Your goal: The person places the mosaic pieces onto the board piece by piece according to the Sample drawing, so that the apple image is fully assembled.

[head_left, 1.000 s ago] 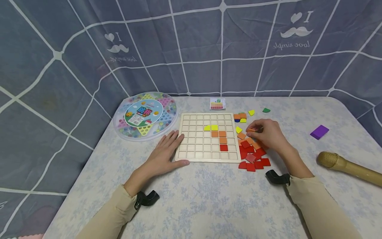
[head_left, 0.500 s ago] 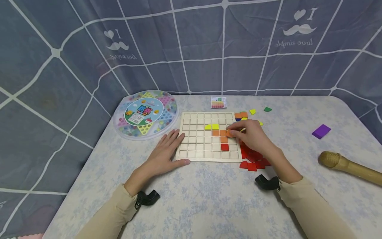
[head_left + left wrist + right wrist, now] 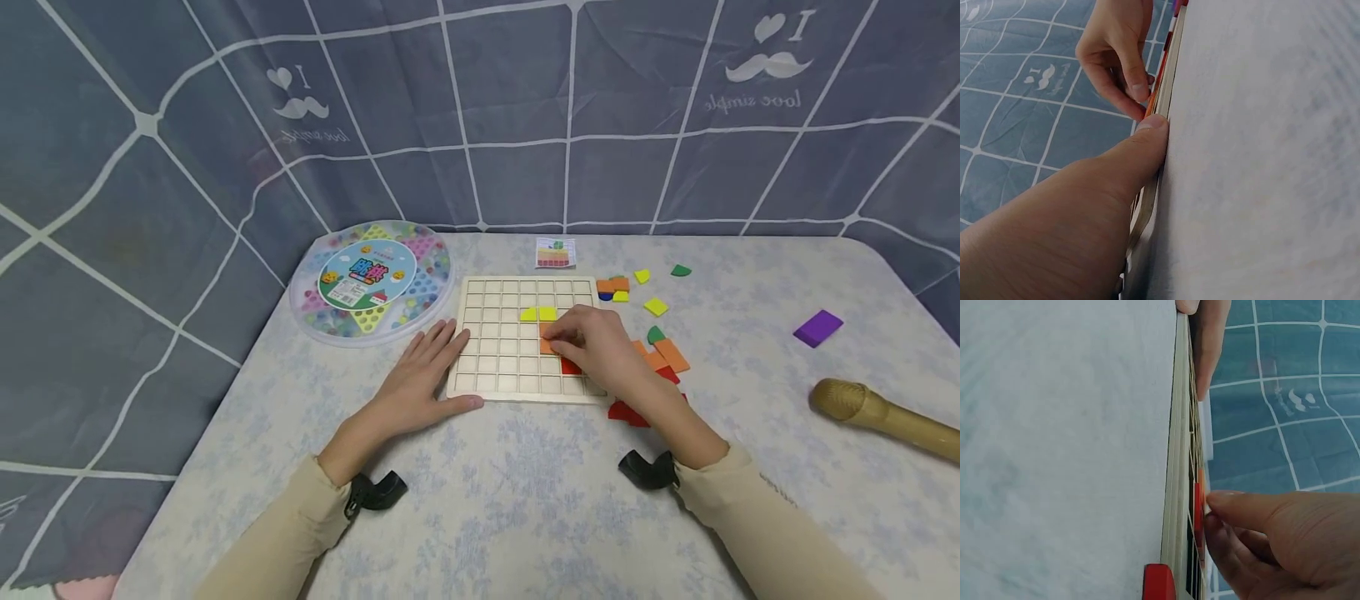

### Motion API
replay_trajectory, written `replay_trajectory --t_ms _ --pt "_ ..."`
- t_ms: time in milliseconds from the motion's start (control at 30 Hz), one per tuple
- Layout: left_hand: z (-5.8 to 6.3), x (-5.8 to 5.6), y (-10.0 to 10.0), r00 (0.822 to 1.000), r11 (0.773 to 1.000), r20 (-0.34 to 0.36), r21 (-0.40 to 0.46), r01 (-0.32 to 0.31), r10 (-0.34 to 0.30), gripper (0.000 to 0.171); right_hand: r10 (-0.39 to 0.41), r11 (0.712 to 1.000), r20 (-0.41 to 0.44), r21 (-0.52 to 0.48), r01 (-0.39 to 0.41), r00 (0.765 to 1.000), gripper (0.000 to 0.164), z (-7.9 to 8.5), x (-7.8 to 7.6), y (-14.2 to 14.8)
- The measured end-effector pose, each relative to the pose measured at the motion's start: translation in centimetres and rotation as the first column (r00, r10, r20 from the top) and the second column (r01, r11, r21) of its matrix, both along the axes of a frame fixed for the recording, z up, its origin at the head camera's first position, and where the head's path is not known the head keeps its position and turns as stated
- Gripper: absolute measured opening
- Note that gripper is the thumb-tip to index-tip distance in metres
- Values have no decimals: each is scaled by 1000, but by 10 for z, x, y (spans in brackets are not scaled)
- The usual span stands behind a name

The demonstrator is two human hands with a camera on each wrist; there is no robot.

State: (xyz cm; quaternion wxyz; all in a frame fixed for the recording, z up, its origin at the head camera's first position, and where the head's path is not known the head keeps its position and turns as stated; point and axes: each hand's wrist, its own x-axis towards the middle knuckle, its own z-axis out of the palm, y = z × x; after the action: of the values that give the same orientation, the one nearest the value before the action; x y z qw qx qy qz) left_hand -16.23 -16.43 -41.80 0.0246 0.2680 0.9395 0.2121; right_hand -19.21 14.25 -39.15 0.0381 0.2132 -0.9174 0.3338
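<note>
Now an orange tile (image 3: 546, 345), seemingly light, stiff and best taken by its thin edges, is being pinched by the right hand (image 3: 597, 346) near the middle of the grid board (image 3: 497, 368), whose left edge is being touched by the outstretched left hand (image 3: 415, 390).

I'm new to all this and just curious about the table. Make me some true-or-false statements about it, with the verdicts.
1. The left hand touches the gridded board. True.
2. The purple block lies right of the board. True.
3. The right hand touches that purple block. False: it is at an orange tile on the board.
4. The round box lies on the board. False: it lies on the table, left of the board.
</note>
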Motion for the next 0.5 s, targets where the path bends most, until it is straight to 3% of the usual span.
replay_trajectory --t_ms 233,500 --pt "5 0 0 1000 1000 8 -3 -1 2 101 24 1000 -1 -7 -24 1000 14 5 0 5" --pt "4 0 1 1000 1000 7 -11 -3 3 102 -108 992 6 -61 109 994 18 20 -9 41"
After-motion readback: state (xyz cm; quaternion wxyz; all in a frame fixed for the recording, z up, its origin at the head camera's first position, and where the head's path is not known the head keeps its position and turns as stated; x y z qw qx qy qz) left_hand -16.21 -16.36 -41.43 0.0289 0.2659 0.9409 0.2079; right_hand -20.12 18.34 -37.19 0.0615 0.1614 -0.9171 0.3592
